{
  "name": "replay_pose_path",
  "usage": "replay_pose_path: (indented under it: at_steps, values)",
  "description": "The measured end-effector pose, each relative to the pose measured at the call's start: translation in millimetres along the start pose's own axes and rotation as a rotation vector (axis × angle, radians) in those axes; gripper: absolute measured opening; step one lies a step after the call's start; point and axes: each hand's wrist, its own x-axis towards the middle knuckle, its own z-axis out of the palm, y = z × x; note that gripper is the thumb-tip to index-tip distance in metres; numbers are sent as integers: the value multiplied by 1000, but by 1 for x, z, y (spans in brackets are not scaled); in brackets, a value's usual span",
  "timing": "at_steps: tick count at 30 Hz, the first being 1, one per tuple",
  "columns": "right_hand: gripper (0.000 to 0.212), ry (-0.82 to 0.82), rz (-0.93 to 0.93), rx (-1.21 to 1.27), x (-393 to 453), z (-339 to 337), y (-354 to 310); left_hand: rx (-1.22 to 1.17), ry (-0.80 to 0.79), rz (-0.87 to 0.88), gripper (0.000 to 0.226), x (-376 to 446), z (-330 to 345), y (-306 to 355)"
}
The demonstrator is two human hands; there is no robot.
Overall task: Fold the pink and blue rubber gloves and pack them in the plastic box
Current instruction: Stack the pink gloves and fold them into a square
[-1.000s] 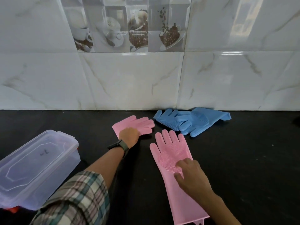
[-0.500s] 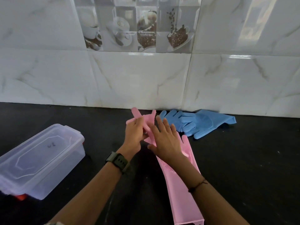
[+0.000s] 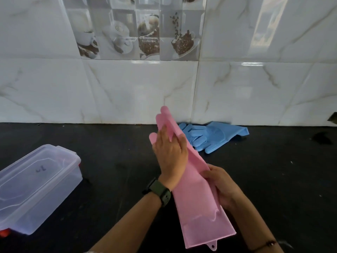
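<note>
Two pink rubber gloves (image 3: 198, 203) are stacked one on the other and lifted off the black counter, fingers pointing up toward the wall. My left hand (image 3: 170, 156) lies flat against their palm part, fingers spread over the pink fingers. My right hand (image 3: 221, 185) grips the right edge of the sleeves at mid-length. The blue gloves (image 3: 209, 135) lie in a pile on the counter by the wall, just behind the pink ones. The clear plastic box (image 3: 36, 185) stands at the left with its lid on.
The black counter (image 3: 282, 179) ends at a white marble-tiled wall (image 3: 127, 92). A small red object (image 3: 3, 232) peeks out beside the box's near corner. A dark object (image 3: 321, 137) lies at the far right.
The two pink gloves were brought together, one laid on the other, and lifted off the counter. My right hand moved from the glove fingers down to the sleeve edge.
</note>
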Motion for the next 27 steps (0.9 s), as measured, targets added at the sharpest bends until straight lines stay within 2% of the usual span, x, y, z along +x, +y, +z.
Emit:
replay_pose_path:
  at_steps: [2, 3, 5, 8, 12, 14, 17, 19, 21, 24, 27]
  values:
    - [25, 159, 115, -211, -2, -17, 22, 171, -344, -26, 49, -19, 28, -10]
    - [25, 216, 153, -307, -1, -24, 31, 281, -460, -18, 53, -29, 40, -17]
    - [29, 274, 180, -362, 3, -30, 40, 372, -574, 0, 59, -44, 55, -32]
    - [41, 328, 137, -377, 6, -24, 38, 294, -587, -47, 61, -50, 59, -42]
    - [57, 382, 93, -422, 8, -21, 40, 210, -333, -114, 49, -42, 54, -45]
    - [57, 350, 111, -422, 7, -22, 40, 86, -298, -295, 46, -32, 51, -48]
    - [55, 306, 132, -395, 8, -24, 37, -164, -379, -660, 41, -11, 50, -51]
    - [54, 292, 142, -380, 9, -25, 36, -270, -400, -794, 43, 3, 51, -51]
    - [54, 284, 144, -383, 10, -25, 37, -267, -429, -831, 44, 12, 48, -48]
    - [54, 269, 151, -380, 11, -27, 37, -111, -526, -792, 52, 19, 50, -41]
    - [55, 255, 171, -373, 11, -30, 35, -43, -554, -774, 44, 22, 52, -39]
